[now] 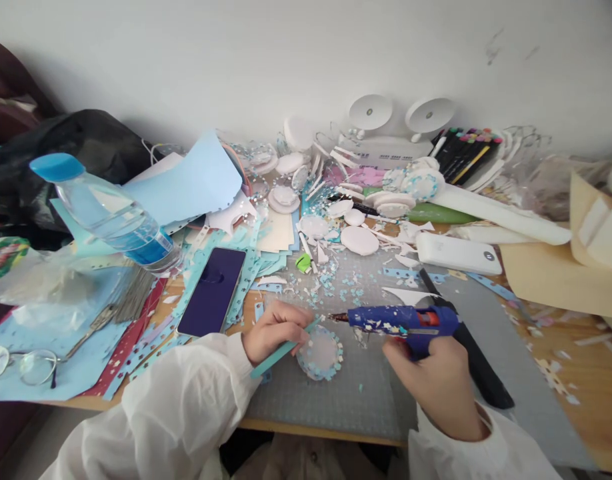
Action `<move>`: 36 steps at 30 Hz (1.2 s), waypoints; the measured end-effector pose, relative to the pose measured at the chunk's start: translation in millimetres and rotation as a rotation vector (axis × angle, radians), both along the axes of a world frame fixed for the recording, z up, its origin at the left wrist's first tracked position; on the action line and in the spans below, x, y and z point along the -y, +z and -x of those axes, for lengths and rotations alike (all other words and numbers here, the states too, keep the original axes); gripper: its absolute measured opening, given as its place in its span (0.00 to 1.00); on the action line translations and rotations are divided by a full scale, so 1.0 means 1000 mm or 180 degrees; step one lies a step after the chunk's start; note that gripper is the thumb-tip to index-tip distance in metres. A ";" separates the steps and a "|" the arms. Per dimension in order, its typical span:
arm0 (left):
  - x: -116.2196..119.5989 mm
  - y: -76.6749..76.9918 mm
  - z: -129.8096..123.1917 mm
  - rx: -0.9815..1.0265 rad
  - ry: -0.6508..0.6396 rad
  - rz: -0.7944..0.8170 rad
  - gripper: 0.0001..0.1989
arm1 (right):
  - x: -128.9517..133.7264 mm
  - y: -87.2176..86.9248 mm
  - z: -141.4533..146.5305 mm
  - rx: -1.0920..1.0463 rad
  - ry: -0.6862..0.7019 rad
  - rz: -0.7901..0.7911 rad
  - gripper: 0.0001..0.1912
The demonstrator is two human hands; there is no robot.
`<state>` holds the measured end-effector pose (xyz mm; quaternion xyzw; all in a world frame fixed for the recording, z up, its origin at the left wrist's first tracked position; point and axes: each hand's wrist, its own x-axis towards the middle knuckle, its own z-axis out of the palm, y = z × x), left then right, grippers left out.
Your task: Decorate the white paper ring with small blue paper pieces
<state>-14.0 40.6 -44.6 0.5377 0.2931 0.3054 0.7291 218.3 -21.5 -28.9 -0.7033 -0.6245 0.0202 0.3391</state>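
Observation:
A blue glue gun (pixel 386 320) is gripped in my right hand (pixel 436 383), its dark tip pointing left. Closed around a teal paper strip (pixel 275 360) is my left hand (pixel 276 331); the strip's upper end lies close to the tip, and whether they touch I cannot tell. Just right of and below my left fingers, a white disc (pixel 320 353) edged with small pale blue and white pieces lies flat on the grey cutting mat (pixel 346 407).
A phone (pixel 212 292), a tilted water bottle (pixel 111 213) and glasses (pixel 23 365) are at the left. Paper scraps and white discs (pixel 359 241) lie behind the hands. A white power bank (pixel 459 253) and a black bar (pixel 481 367) are at the right.

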 end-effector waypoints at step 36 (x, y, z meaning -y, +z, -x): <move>0.001 0.000 -0.001 0.0060 0.0089 0.0126 0.15 | 0.004 -0.003 -0.088 0.0645 -0.1524 0.0164 0.24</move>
